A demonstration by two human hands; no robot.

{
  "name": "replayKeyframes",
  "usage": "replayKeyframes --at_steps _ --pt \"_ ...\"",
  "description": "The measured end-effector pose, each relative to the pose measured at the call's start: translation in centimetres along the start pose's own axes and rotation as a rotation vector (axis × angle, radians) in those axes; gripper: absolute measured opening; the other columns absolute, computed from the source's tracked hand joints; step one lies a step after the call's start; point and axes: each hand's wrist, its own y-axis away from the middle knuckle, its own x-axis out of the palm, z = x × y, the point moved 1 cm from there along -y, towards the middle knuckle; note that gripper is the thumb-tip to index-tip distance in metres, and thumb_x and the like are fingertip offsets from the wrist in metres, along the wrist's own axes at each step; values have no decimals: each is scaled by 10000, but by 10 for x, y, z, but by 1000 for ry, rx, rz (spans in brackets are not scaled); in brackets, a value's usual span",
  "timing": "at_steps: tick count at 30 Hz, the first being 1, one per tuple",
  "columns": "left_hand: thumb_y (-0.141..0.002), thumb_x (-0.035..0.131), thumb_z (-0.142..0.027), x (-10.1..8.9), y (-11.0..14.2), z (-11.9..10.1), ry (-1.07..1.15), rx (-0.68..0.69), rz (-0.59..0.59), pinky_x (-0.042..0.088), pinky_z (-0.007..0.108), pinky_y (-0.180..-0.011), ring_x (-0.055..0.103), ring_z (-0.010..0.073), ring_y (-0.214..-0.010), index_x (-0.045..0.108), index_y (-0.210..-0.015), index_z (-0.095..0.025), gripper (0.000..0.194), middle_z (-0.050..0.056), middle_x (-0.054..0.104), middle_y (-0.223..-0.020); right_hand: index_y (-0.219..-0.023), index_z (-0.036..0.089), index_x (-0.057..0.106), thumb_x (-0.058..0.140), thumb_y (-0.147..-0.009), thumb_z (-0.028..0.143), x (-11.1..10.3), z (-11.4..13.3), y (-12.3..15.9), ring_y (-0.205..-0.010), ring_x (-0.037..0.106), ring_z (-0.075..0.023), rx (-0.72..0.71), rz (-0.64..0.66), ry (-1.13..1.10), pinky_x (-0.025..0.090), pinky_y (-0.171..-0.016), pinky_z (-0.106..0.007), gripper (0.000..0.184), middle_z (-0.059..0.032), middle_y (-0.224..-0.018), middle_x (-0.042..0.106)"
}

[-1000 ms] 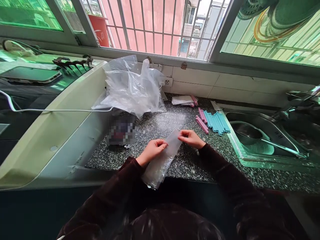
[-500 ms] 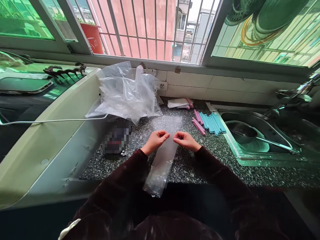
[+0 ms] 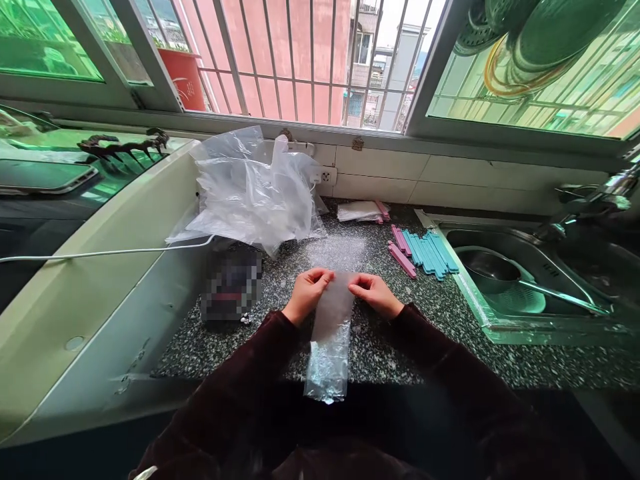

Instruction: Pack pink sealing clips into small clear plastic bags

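Note:
Between my two hands hangs a long, narrow clear plastic bag [image 3: 330, 333], its lower end reaching past the counter's front edge. My left hand [image 3: 309, 293] pinches its upper left corner between thumb and fingers. At the upper right corner my right hand [image 3: 376, 293] grips it the same way. To the right of the hands lie several blue sealing clips [image 3: 430, 253] side by side, with several pink clips [image 3: 401, 259] at their left. Farther back rests a flat stack of clear bags [image 3: 359, 211] with pink clips at its right end.
A large heap of clear plastic bags [image 3: 255, 190] lies at the back left. Left of my hands is a dark, pixelated object [image 3: 231, 287]. The sink [image 3: 493, 327] on the right holds a pan [image 3: 487, 267]. A white cable [image 3: 110, 252] runs across the left side.
The bag has swung from a slant to hang nearly straight down. My left hand now pinches its upper left corner, and my right hand has shifted slightly.

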Motion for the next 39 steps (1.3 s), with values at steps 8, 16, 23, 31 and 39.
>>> replayKeyframes --at_steps 8,16,23,31,39 --pt "-633 674 -441 -4 -1 2 89 4 -83 335 202 -485 411 71 -486 631 -639 -136 308 -27 526 -530 -614 143 550 640 -653 396 10 1 8 -558 408 -72 73 138 81 331 -559 -223 272 37 -577 489" --pt "-690 629 -460 -1 3 -2 -62 102 6 372 218 -542 445 95 -554 596 -577 -147 335 -10 520 -569 -725 153 569 667 -648 474 6 0 5 -638 472 -99 2 51 -32 394 -631 -246 345 10 -684 558" --pt "-699 606 -527 2 4 -3 -113 69 169 444 260 -664 559 156 -697 669 -757 -135 401 54 644 -729 -602 170 527 668 -638 483 1 4 4 -563 418 -87 -56 -90 -61 366 -580 -243 345 34 -583 488" --pt "-679 654 -423 2 4 5 -177 -168 570 455 281 -725 614 189 -748 712 -774 -128 315 70 707 -788 -620 172 546 690 -610 475 -10 6 4 -585 435 -93 -94 -242 -115 378 -596 -249 337 24 -615 513" --pt "-682 650 -407 3 4 11 -200 -179 580 435 257 -631 591 165 -651 711 -715 -129 287 47 700 -710 -623 174 543 681 -617 525 -13 5 5 -589 445 -98 -117 -266 -58 391 -588 -251 377 17 -613 526"
